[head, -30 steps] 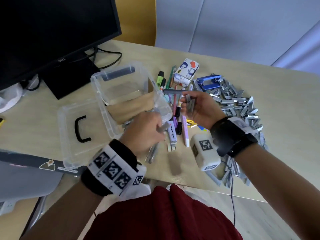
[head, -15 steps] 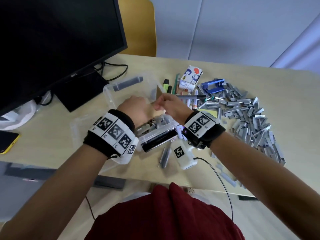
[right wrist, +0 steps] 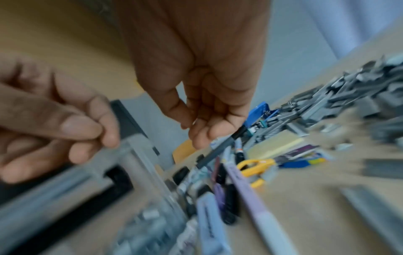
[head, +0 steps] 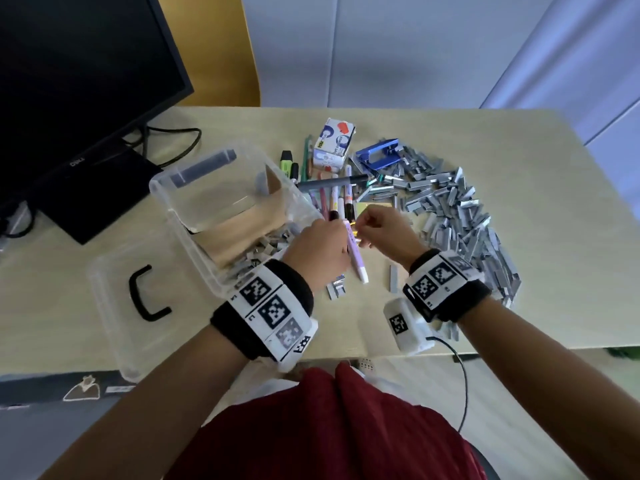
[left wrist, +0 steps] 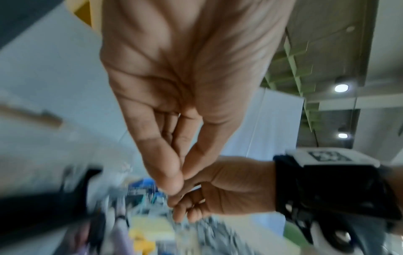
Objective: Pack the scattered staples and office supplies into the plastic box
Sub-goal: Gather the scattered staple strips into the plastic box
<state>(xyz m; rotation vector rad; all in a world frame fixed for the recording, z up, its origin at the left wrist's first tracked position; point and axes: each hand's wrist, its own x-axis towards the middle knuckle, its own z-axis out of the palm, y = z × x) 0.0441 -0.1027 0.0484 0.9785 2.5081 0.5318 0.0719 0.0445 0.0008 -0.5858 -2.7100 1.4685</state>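
The clear plastic box (head: pixel 194 188) stands tilted on the desk with grey staples (head: pixel 266 245) heaped in its near corner. My left hand (head: pixel 341 237) hovers just right of the box rim; in its wrist view, the left hand (left wrist: pixel 174 188) has thumb and fingertips pressed together with nothing visible between them. My right hand (head: pixel 360 225) sits beside it over the pens, its fingers curled and empty in the right wrist view (right wrist: pixel 196 131). A lilac marker (head: pixel 356 259) lies under both hands. The big staple pile (head: pixel 460 220) spreads to the right.
The box lid (head: pixel 114 306) with a black handle lies left of the box. Pens and highlighters (head: pixel 337 199), yellow sticky notes (head: pixel 379 206), a small printed carton (head: pixel 334 143) and a blue punch (head: pixel 379 155) lie behind my hands. A monitor (head: pixel 79 81) fills the far left.
Both hands were together over the box half a second ago. They have moved right, off the box, and now hover above the pens and marker.
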